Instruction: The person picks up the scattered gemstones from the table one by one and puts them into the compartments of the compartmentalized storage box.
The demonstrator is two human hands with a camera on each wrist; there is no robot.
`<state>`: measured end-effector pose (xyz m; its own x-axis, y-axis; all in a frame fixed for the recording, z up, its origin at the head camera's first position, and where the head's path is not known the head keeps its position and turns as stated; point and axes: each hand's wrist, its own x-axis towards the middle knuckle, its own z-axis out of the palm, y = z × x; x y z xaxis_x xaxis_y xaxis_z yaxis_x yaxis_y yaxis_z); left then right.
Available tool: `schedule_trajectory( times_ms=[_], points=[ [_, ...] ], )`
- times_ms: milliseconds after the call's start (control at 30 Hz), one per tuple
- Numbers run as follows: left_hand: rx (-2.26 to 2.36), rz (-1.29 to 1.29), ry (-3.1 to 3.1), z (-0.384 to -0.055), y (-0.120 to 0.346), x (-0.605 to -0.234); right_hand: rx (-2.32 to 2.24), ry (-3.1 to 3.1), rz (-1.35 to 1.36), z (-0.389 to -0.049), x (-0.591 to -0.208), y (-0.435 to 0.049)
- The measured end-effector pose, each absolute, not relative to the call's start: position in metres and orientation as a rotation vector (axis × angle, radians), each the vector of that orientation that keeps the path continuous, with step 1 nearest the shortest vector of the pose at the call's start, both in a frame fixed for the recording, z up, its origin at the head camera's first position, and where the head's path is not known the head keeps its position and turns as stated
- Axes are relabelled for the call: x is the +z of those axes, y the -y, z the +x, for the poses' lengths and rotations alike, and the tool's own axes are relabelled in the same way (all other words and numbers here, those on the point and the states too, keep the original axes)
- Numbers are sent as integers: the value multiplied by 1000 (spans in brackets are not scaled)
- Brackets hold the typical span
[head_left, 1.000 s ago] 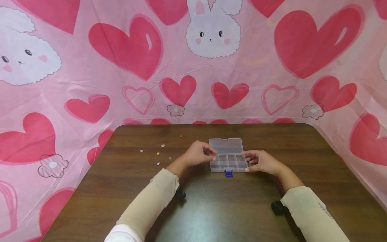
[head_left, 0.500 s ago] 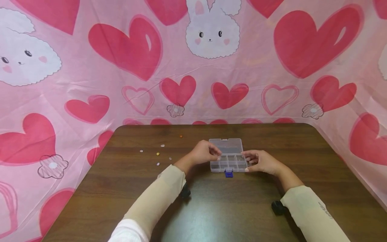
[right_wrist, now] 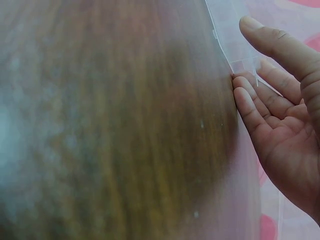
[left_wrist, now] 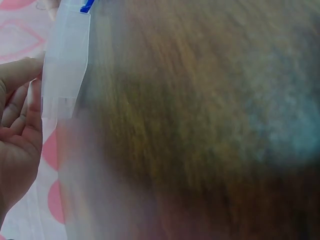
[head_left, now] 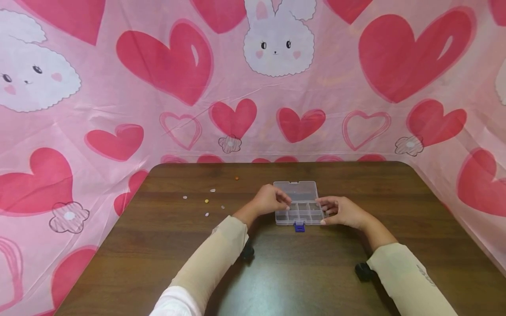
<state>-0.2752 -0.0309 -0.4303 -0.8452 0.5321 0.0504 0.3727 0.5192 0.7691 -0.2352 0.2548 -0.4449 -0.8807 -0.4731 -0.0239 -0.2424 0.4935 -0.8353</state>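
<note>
A clear plastic compartment box [head_left: 282,222] stands on the wooden table with its lid [head_left: 302,189] raised at the back and a blue latch [head_left: 299,227] at the front. My left hand [head_left: 269,200] reaches over the left compartments, thumb and fingertips close together; I cannot tell whether they pinch anything small. In the left wrist view, the thumb [left_wrist: 22,70] is right at the box wall. My right hand [head_left: 345,213] holds the box's right end, thumb at the front corner and fingers towards the hinge. The right wrist view shows its fingers [right_wrist: 250,102] beside the wall.
Left of the box lie several small stones: a yellow one [head_left: 206,201], an orange one [head_left: 236,178] and pale ones, including a white one [head_left: 207,214]. A pink curtain [head_left: 332,87] with hearts and rabbits hangs behind the table [head_left: 300,276].
My left hand has moved right, from the box's left edge to over its compartments. My right hand, the box and the loose stones have stayed in place.
</note>
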Motion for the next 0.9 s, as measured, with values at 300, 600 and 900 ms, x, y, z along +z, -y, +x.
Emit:
schedule_trajectory(
  times_ms=[300, 600, 900],
  points=[
    [1329, 757, -2523, -271, 35, -431, -1329, -2491, -619, -235, -445, -254],
    [1468, 769, -2477, -264, 46, -431, -1314, -2503, -627, -235, -445, -253],
    [1521, 786, -2481, -258, 66, -429, -1309, -2495, -638, -235, -443, -253]
  ],
)
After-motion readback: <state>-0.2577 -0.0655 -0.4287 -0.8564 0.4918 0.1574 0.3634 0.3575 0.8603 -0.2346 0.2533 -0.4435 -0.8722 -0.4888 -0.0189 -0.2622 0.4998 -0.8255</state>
